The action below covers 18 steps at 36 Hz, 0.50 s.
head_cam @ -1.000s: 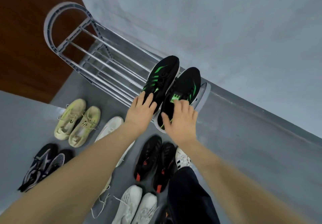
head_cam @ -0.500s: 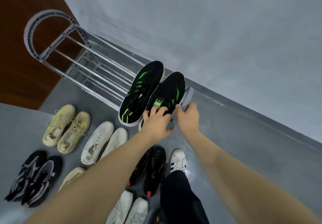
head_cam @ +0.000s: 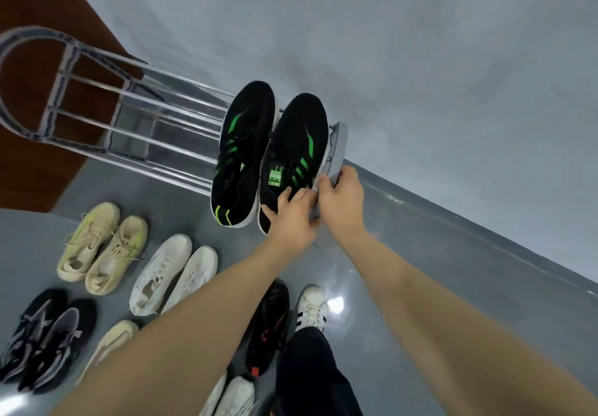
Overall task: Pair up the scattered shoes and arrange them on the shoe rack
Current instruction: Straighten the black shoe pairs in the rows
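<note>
One pair of black shoes with green stripes sat side by side on the top bars of the metal shoe rack, at its right end, toes toward the far wall. My left hand curled over the heel of the right shoe of that pair, and my right hand gripped the rack's grey end frame just beside it. By my judgement this was the only pair placed. On the floor near me waited a beige pair, a white pair, a black-and-grey pair, black shoes with red marks and more, partly hidden by my arms.
</note>
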Motion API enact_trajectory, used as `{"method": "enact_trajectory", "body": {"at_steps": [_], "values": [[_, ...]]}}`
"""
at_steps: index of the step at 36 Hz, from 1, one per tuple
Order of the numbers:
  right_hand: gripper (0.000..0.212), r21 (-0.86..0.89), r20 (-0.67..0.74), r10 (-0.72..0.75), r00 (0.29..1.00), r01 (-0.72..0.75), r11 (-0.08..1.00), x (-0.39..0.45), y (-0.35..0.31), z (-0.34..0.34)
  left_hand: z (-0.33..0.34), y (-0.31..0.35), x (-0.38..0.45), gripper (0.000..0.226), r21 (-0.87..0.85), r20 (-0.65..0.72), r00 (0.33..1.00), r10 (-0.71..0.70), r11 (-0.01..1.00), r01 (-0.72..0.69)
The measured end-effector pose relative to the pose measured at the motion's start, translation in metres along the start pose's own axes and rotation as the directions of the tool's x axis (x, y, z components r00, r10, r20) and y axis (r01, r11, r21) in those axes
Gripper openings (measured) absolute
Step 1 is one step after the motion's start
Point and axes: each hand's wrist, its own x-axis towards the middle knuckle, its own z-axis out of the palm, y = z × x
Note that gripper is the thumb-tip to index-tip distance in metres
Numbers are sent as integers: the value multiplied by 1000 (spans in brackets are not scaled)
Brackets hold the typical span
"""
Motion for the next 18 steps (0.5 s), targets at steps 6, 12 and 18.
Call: {"method": "enact_trajectory", "body": {"at_steps": [6, 12, 18], "values": [[11, -16, -15, 65, 998, -65, 998, 34, -2, -11, -8, 15, 27, 15, -14, 19, 999, 28, 1000, -28], [11, 1, -28, 121, 992, -121, 993, 42, 18, -18, -10, 36, 26, 17, 47, 92, 994, -56, 998, 51], [15, 37, -53, 153, 987, -151, 988, 59, 19, -21, -14, 46, 40, 18, 89, 86, 996, -37, 996, 30]]}}
